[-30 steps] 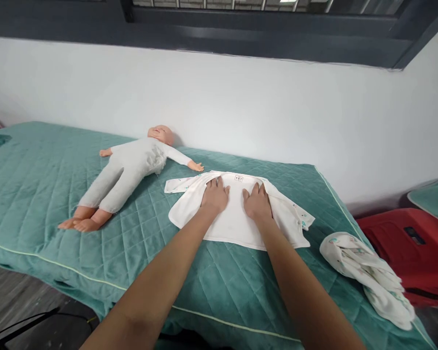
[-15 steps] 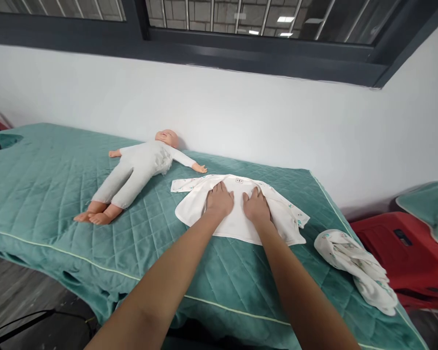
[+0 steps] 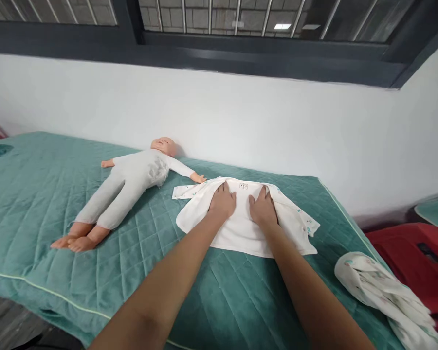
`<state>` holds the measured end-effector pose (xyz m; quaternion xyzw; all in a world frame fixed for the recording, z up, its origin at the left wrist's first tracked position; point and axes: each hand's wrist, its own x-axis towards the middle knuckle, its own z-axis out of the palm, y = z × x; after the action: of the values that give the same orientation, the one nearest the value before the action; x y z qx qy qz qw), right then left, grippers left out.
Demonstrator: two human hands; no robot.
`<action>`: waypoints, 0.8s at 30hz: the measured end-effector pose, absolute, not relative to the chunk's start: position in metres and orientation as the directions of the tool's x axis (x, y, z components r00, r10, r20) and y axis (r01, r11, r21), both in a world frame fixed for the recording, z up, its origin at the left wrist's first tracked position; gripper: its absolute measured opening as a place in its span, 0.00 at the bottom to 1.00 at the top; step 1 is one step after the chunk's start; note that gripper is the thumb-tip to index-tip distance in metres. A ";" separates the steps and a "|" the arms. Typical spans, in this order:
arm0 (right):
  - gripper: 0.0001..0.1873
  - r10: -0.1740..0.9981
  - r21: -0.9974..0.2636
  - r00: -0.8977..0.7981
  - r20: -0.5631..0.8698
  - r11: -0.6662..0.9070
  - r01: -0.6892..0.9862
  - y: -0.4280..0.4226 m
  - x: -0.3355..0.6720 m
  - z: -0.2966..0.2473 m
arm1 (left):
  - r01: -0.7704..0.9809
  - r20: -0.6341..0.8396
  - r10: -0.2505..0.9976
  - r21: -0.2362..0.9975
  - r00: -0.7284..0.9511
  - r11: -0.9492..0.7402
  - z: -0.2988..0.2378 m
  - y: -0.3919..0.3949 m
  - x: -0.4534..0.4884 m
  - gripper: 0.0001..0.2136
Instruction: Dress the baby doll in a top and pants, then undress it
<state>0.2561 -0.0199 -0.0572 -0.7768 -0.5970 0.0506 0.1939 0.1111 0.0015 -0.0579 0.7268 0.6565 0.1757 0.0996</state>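
Observation:
A small white baby shirt [image 3: 241, 228] lies spread flat on the green quilted bed [image 3: 40, 194], collar label toward the wall. My left hand [image 3: 222, 201] rests palm down on its upper left part, fingers stretched out. My right hand [image 3: 263, 209] lies flat beside it on the upper right part, fingers also extended. Neither hand grips the cloth. A baby doll [image 3: 127, 182] in a pale grey suit lies on its back to the left, its arm almost touching the shirt's sleeve.
A crumpled white printed garment [image 3: 383, 294] lies at the bed's right end. A red plastic seat [image 3: 416, 262] stands beyond the bed on the right. A white wall runs behind, with a dark-framed window above. The floor shows at the lower left.
Both hands stay flat on the shirt, shifted slightly up toward the collar. The view has moved a little, with the bed now lower and nearer in the picture.

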 end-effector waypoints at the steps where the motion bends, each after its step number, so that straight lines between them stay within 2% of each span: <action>1: 0.39 0.949 -0.351 0.281 0.143 -0.217 0.911 -0.016 0.257 -0.060 | 0.916 0.131 0.989 0.386 0.067 -0.113 -0.061 0.004 0.112 0.31; 7: 0.38 0.966 -0.245 0.249 0.067 -0.226 0.943 -0.010 0.257 -0.064 | 0.914 0.112 0.993 0.396 0.048 -0.089 -0.066 0.011 0.115 0.30; 18: 0.39 0.988 -0.236 0.153 0.021 -0.144 0.961 -0.046 0.254 -0.061 | 0.945 0.118 0.992 0.316 0.048 -0.083 -0.061 -0.027 0.122 0.30; 24: 0.39 0.997 -0.203 0.082 0.013 -0.078 0.976 -0.065 0.256 -0.061 | 0.959 0.124 0.981 0.223 0.150 -0.175 -0.064 -0.065 0.116 0.31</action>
<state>0.2564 -0.0646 -0.0608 -0.7313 -0.6744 0.0643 0.0792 0.1163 -0.0649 -0.0638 0.7569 0.6408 0.1202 0.0453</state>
